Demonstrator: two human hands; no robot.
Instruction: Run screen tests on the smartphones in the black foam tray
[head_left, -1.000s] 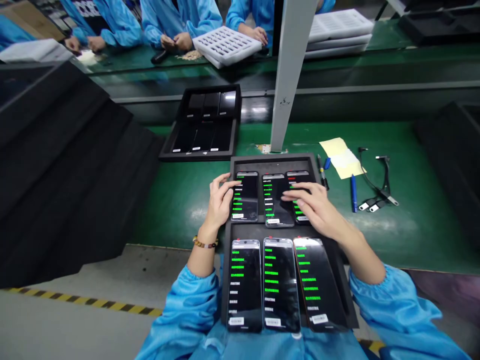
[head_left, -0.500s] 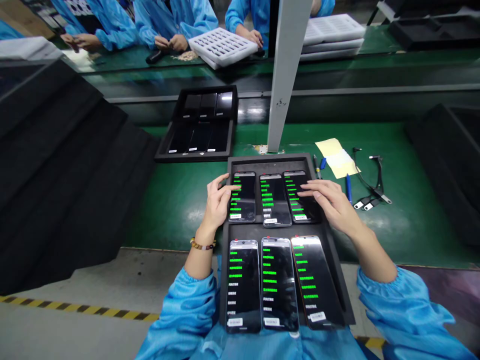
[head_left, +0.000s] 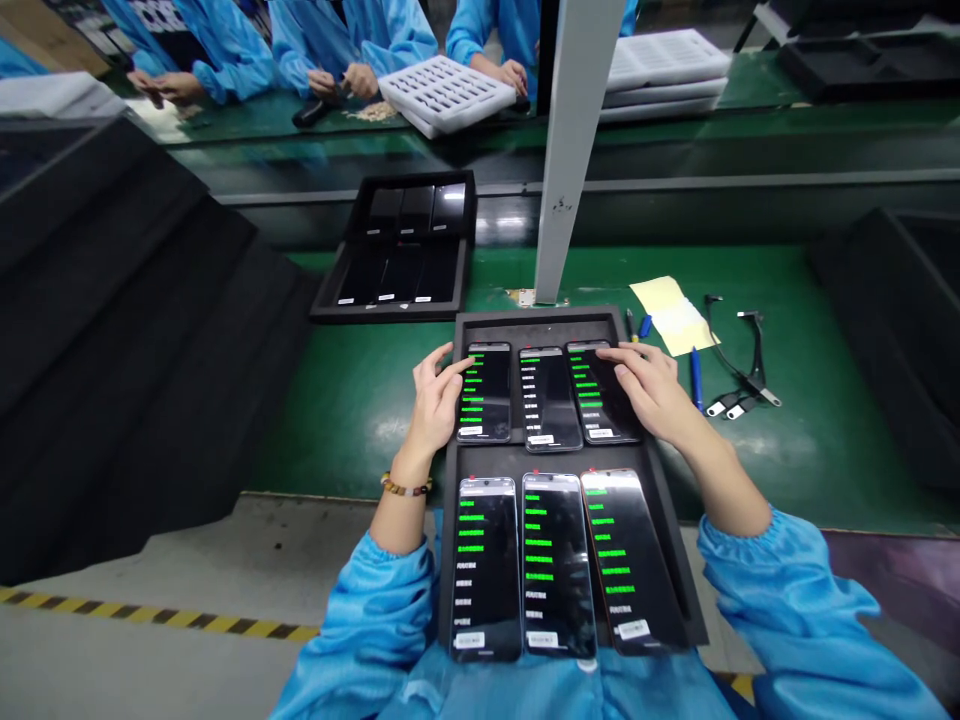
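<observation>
A black foam tray point(head_left: 451, 470) lies in front of me with two rows of three phones, their screens showing green text lines. My left hand point(head_left: 435, 400) rests at the tray's left edge, index finger touching the screen of the far-left phone point(head_left: 486, 395). My right hand point(head_left: 651, 385) lies flat with fingers spread over the far-right phone point(head_left: 592, 395), fingertips near its top. The far-middle phone point(head_left: 547, 400) is uncovered. The near row point(head_left: 555, 565) is untouched. Neither hand holds anything.
A second black tray point(head_left: 334, 305) of dark phones sits farther back left. A white post point(head_left: 574, 150) rises behind my tray. A yellow paper point(head_left: 671, 312), blue pens point(head_left: 694, 365) and cables point(head_left: 739, 385) lie right. Black foam stacks stand on both sides. Co-workers in blue sit across.
My right hand has slid from the far-middle phone rightward onto the far-right phone and up toward its top. My left hand stayed at the far-left phone.
</observation>
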